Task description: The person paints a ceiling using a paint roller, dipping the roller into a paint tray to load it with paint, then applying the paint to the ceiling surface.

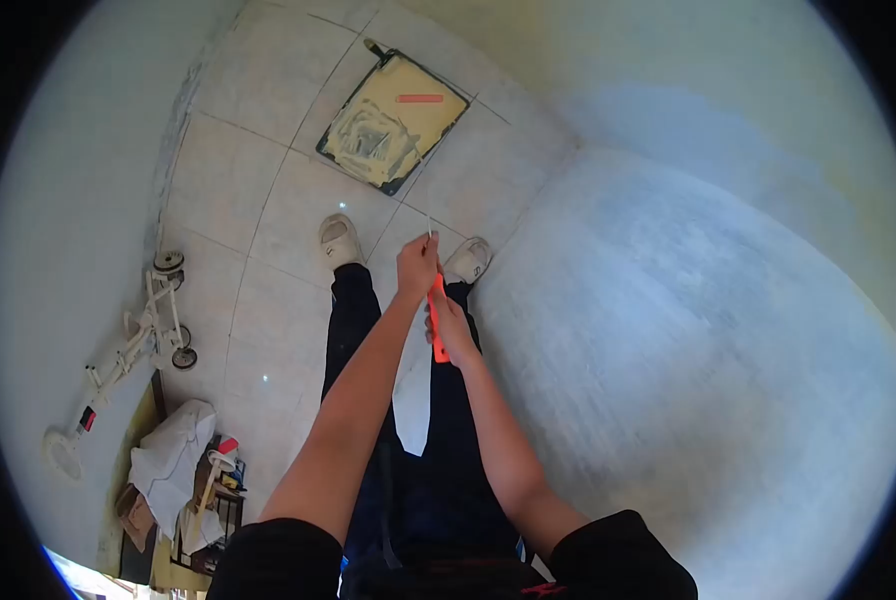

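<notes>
An orange-red handled tool (440, 345) is in my right hand (455, 328), the fingers closed round its handle. My left hand (418, 266) is just above and to the left, its fingers pinched at the upper end of the tool, where a thin pale tip sticks up. Whether the tip belongs to the tool is too small to tell. Beyond my hands, a dark-edged square board (398, 187) lies on the tiled floor, with yellowish paste and a grey patch on it. A pinkish-red bar (420, 99) shows over the board.
My feet in pale slippers (338, 243) stand on floor tiles (238, 180). On the left are a white wheeled frame (148, 325) and a pile with white cloth (173, 455). A grey-white wall (668, 330) rises at the right.
</notes>
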Demonstrator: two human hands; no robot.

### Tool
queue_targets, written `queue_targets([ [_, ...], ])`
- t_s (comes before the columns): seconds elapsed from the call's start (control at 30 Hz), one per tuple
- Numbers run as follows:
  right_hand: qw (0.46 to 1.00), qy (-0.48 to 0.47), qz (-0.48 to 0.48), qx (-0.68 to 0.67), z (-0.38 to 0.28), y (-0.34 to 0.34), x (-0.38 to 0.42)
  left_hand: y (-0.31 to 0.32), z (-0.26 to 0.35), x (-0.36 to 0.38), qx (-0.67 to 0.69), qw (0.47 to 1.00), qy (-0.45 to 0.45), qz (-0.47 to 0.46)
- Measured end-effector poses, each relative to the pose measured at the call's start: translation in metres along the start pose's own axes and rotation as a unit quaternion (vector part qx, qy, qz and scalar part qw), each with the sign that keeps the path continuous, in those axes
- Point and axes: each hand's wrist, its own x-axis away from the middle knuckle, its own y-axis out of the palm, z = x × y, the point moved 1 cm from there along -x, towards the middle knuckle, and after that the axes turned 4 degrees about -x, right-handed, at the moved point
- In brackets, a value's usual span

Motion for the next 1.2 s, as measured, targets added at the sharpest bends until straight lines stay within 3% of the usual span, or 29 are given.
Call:
queue_targets([
  [0.07,0.999,-0.020,-0.008,-0.033,-0.015,0.003,0.006,0.011,0.000,-0.008,-0.007,1.000,-0.025,0.001],
  [0.1,0.998,-0.018,-0.047,-0.039,-0.009,0.065,-0.032,-0.052,-0.021,-0.046,-0.030,0.999,-0.022,0.033],
  [0.27,0.989,0.056,-0.025,-0.137,-0.023,0.101,-0.047,-0.070,-0.033,-0.087,-0.105,0.992,-0.073,-0.023],
  [0.33,0.960,0.042,-0.118,-0.249,-0.024,0.126,-0.061,-0.088,-0.042,-0.109,-0.182,0.980,-0.069,-0.031],
  [0.5,0.959,0.012,-0.079,-0.270,-0.032,0.175,-0.070,-0.117,-0.027,-0.127,-0.167,0.981,-0.093,-0.024],
  [0.57,0.963,0.010,-0.060,-0.264,-0.034,0.181,-0.067,-0.125,-0.027,-0.130,-0.045,0.967,-0.239,-0.080],
  [0.63,0.955,0.079,-0.072,-0.277,-0.030,0.182,-0.070,-0.139,-0.019,-0.126,-0.066,0.962,-0.237,-0.120],
  [0.77,0.955,0.085,-0.054,-0.279,-0.033,0.174,-0.063,-0.161,-0.008,-0.108,-0.116,0.949,-0.225,-0.190],
  [0.87,0.970,0.053,-0.022,-0.238,-0.025,0.173,-0.052,-0.180,0.004,-0.076,-0.071,0.944,-0.220,-0.235],
  [1.1,0.971,0.107,-0.016,-0.215,0.029,0.195,-0.024,-0.216,-0.016,-0.013,-0.064,0.936,-0.233,-0.254],
  [1.2,0.962,0.147,-0.026,-0.227,0.045,0.207,-0.020,-0.225,-0.032,-0.001,-0.061,0.945,-0.246,-0.209],
])
